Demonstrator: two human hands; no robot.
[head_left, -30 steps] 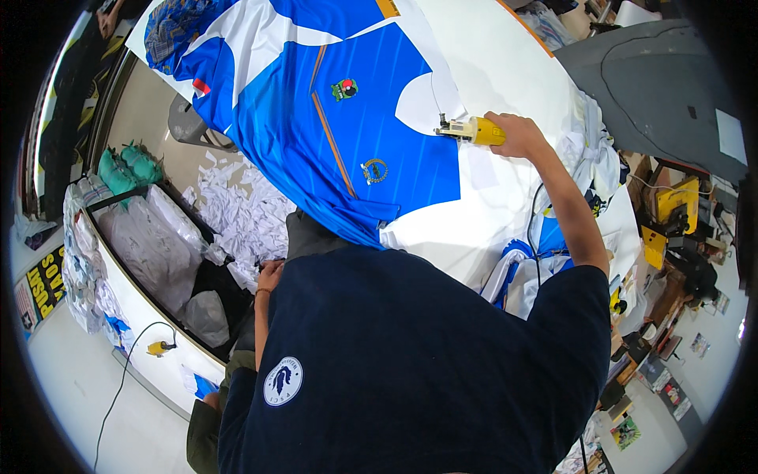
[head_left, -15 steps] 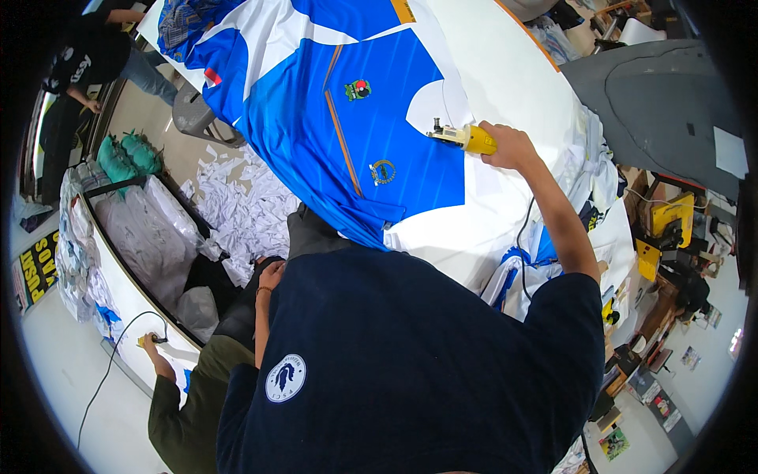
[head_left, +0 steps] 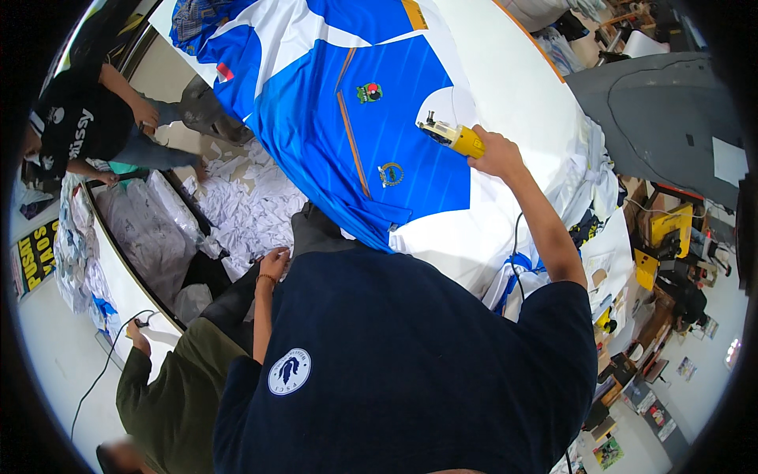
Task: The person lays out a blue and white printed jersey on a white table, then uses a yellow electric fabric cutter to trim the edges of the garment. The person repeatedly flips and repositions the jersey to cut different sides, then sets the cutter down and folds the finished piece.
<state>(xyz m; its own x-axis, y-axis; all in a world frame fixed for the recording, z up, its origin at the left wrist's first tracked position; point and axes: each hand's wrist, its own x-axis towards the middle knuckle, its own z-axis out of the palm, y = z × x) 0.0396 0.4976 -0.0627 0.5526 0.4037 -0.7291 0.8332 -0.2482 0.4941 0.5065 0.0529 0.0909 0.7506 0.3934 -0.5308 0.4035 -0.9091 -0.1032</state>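
My right hand (head_left: 499, 155) grips a yellow hand-held electric cloth cutter (head_left: 466, 141) by its body. The cutter's metal head lies over the white curved neck cut-out, beside the edge of a blue printed jersey panel (head_left: 410, 158). That panel carries two crests and brown stripes, and is spread on the white table (head_left: 505, 71). Blue and white fabric (head_left: 272, 95) bunches and drapes off the table's left side. My left hand (head_left: 274, 263) hangs low beside my body, away from the panel, its fingers loosely apart with nothing visible in them.
White scraps (head_left: 245, 189) cover the floor on the left, beside a bin of bagged cloth (head_left: 146, 233). A person in black (head_left: 79, 118) bends over there. At lower left, a person in green (head_left: 181, 379) holds a corded tool. My cutter's cord (head_left: 515, 253) trails past cloth piles.
The cutter has shifted a little left along the panel and its head angles further up. My left hand has moved slightly. The person in black has come closer to the bin.
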